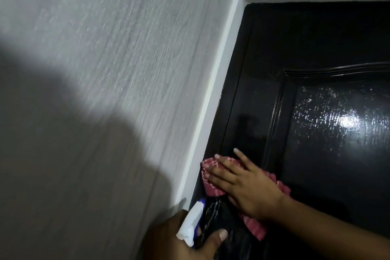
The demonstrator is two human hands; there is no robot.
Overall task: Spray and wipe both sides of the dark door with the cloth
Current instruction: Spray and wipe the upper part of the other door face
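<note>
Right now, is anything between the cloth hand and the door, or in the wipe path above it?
Nothing visible. The right hand presses the red checked cloth flat on the glossy dark door, beside the white frame. The left hand holds the white spray bottle lower down, below the cloth.

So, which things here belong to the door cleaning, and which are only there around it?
For the job: dark door; red cloth, pressed flat on it by the right hand; spray bottle, held in the left hand.
Only around: textured wall; white door frame.
</note>
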